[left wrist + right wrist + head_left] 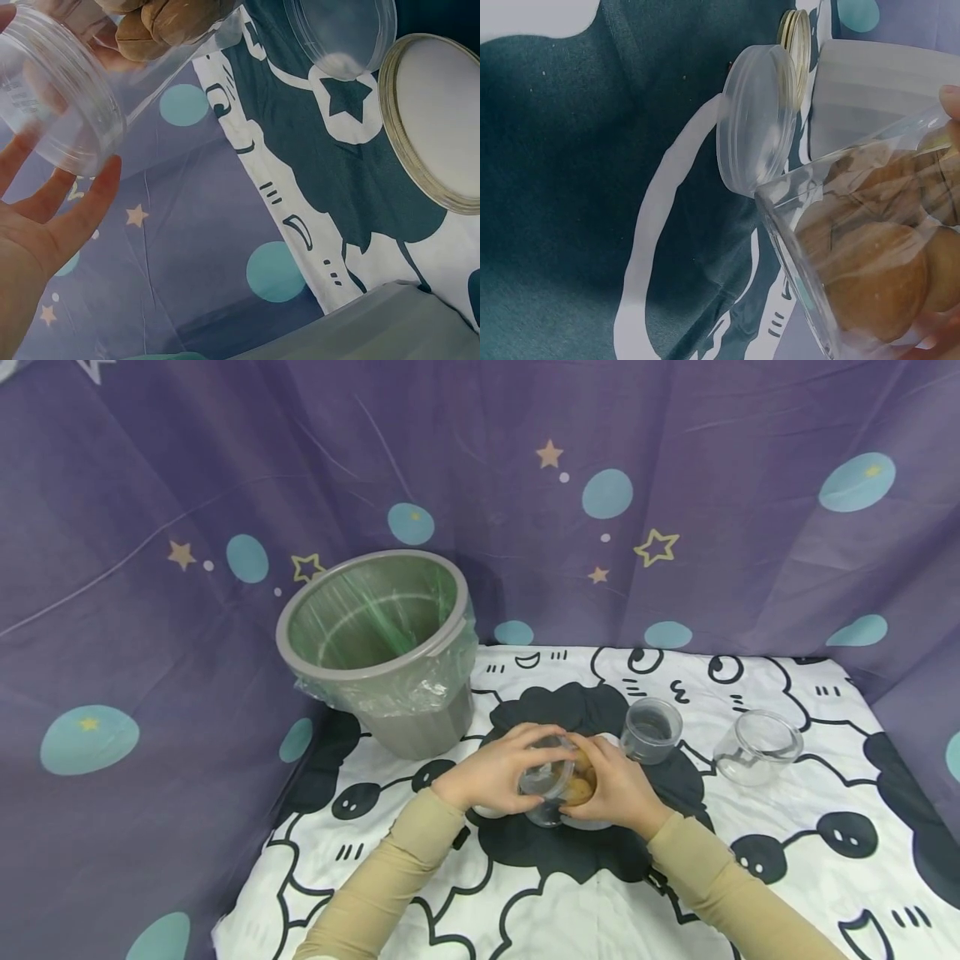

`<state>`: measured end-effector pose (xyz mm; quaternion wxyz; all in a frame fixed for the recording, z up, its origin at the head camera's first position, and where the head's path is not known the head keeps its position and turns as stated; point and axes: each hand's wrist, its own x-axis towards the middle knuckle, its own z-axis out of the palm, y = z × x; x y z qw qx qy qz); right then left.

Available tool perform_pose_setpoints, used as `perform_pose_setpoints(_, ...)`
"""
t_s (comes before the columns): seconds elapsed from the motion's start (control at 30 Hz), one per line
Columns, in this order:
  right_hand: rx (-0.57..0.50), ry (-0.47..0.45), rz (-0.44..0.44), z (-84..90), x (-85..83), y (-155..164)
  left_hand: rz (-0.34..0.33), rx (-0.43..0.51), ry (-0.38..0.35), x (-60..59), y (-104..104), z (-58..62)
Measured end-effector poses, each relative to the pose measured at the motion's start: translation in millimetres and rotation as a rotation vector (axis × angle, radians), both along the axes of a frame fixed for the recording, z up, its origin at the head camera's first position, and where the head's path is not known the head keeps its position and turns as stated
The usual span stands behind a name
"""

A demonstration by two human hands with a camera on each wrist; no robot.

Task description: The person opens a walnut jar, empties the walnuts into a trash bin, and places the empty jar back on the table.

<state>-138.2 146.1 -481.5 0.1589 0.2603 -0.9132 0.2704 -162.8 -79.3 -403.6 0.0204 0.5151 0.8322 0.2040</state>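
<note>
Both hands hold a clear jar with brown rounded pieces inside; their exact kind is unclear. The jar is tilted, its base toward my right hand. That hand grips its side, thumb and fingers around it. At the other end my left hand curls its fingers around a clear threaded rim; whether this is the jar's own mouth or a separate piece I cannot tell. Beneath lie a clear plastic lid and a white lid with a gold edge.
A grey bin with a green-tinted liner stands at the back left. Two clear open containers, a smaller jar and a wider jar, stand to the right on the black-and-white cloth. A purple curtain hangs behind.
</note>
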Motion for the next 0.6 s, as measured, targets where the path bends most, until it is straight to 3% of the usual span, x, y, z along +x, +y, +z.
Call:
perform_pose_setpoints(0.37, 0.001, 0.022, 0.007, -4.1, -0.4, -1.2, 0.069, 0.004, -0.007, -1.8, -0.7, -1.9)
perform_pose_setpoints(0.6, 0.015, 0.024, -0.007, -4.7, -0.2, -1.4, 0.164, 0.009, -0.019, 0.0, 0.6, -6.1)
